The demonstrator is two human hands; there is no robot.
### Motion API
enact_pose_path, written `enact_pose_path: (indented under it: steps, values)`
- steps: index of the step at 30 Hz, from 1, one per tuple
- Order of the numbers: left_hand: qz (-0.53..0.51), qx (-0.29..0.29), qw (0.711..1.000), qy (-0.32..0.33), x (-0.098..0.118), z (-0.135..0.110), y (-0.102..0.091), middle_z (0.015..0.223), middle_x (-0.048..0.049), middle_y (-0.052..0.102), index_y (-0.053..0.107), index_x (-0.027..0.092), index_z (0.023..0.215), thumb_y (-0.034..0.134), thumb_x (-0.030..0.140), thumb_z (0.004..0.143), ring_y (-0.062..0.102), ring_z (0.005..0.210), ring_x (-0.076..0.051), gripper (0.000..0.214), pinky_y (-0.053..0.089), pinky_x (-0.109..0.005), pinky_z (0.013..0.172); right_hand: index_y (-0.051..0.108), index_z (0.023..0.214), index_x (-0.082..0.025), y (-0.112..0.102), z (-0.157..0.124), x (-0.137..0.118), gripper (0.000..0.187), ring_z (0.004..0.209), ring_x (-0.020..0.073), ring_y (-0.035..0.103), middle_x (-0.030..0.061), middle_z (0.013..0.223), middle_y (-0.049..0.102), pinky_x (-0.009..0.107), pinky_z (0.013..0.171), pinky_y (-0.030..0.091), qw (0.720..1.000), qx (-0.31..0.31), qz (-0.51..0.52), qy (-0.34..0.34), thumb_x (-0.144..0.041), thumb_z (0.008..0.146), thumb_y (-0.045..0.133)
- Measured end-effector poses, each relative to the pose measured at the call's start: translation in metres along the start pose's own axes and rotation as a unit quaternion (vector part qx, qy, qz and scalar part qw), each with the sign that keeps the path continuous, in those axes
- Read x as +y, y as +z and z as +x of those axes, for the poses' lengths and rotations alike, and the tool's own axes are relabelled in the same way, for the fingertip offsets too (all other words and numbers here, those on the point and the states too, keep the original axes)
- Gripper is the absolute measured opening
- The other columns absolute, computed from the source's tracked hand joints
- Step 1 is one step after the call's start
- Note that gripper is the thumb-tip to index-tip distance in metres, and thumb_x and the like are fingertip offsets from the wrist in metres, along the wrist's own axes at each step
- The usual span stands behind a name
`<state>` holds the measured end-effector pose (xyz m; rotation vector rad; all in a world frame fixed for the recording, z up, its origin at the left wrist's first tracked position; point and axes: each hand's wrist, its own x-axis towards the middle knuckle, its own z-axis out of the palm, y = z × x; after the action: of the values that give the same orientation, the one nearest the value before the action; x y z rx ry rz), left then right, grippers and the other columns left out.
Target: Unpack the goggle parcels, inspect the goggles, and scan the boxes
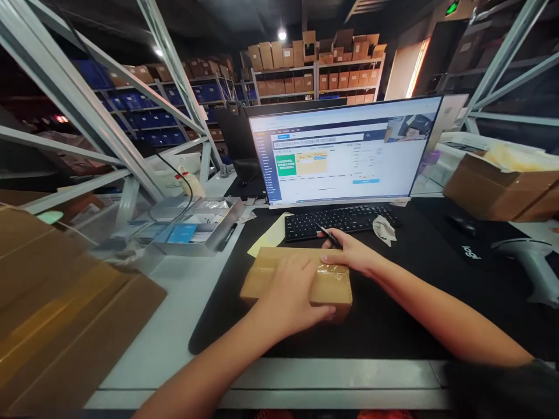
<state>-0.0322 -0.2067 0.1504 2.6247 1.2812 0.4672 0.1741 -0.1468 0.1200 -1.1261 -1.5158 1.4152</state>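
A small brown cardboard box [257, 285] with clear tape over its top lies on the black desk mat [393, 308]. My left hand [290, 294] grips it from above, thumb along the near side and fingers bent over the top. At the far right corner of the box, my right hand [345, 250] is closed around a slim black knife-like tool [332, 237]. Its thin tip points up and left toward the keyboard [340, 220]. The right thumb rests on the box's top edge. Partly under the box's far side is a yellow paper [271, 235].
Behind the keyboard stands a lit monitor [340, 157]. A crumpled white scrap [384, 230], a mouse [460, 226] and a barcode scanner [526, 262] are to the right, below an open carton [502, 186]. On the left are a grey tray [205, 227] and a large carton [65, 314].
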Motion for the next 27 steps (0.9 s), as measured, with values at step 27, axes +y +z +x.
enact_pose_path:
  steps: [27]
  values:
    - [0.232,0.176,0.949,0.118,0.007,-0.008,0.012,0.068,-0.0025,0.056,0.055,0.020,0.069,0.079,0.077,0.055,0.057,0.061,-0.022,0.063,0.041,-0.035,0.050,0.055,0.110,-0.021,0.003,-0.006,0.008,0.075,0.069,0.0106,0.054,-0.0047,0.088,0.055,0.026,0.062,0.042,0.994,-0.011,0.107,0.003,-0.038,0.049,0.094]
